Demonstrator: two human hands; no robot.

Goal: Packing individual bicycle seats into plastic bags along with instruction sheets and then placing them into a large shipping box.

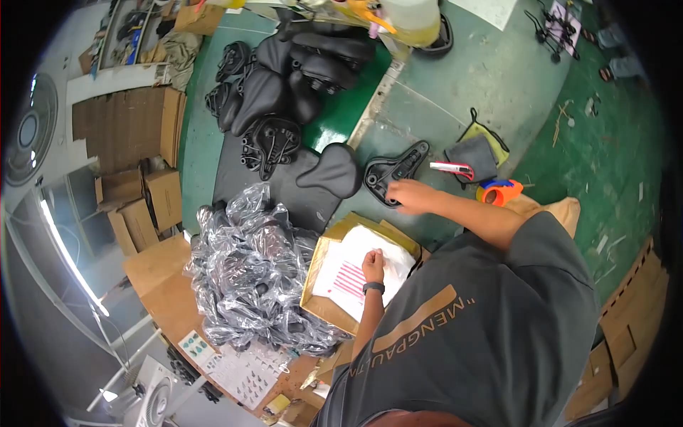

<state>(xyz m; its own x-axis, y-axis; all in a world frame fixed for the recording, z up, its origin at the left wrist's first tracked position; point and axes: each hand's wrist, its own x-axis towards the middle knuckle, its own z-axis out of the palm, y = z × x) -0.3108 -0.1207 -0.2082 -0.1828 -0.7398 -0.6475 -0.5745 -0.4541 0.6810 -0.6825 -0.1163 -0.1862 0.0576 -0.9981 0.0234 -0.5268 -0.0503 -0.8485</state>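
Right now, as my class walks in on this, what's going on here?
A person in a dark grey T-shirt is working bare-handed. Their right hand is at the wide end of a black saddle lying underside up; their left hand is at white plastic packaging with red print in an open brown cardboard box, though whether it pinches any is unclear. Another black padded saddle lies nearby, cushion up, with a pile of black saddles beyond and a heap of dark items in clear plastic.
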